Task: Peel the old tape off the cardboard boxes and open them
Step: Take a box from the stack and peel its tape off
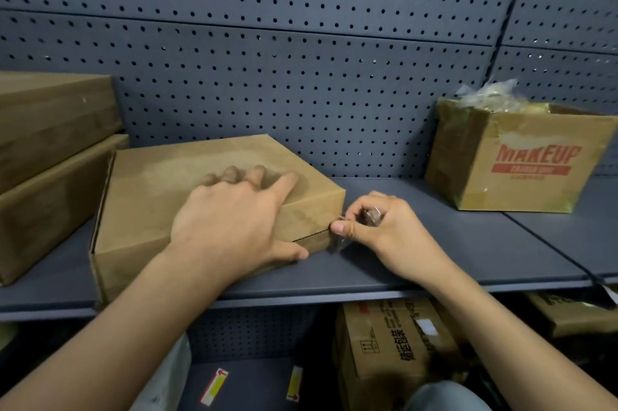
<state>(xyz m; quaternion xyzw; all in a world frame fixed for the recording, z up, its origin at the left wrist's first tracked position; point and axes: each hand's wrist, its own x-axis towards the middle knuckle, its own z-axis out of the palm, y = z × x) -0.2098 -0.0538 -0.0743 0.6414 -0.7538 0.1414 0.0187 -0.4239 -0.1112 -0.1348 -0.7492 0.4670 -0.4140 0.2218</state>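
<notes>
Brown cardboard box (160,183) lies flat on the grey shelf (434,253), lid closed, just beside two stacked boxes (50,129) on its left. Left hand (230,209) presses on the lid with fingers spread, thumb against the front wall: an open grip, holding nothing. Right hand (378,230) sits at the box's front right corner, its grip closed, with thumb and curled fingers pinching a strip of clear tape (341,241) that meets the corner. Well apart to the right stands an open carton (521,163) printed MAKEUP.

Brown box (200,196), dark blue-grey perforated panel (301,42).
</notes>
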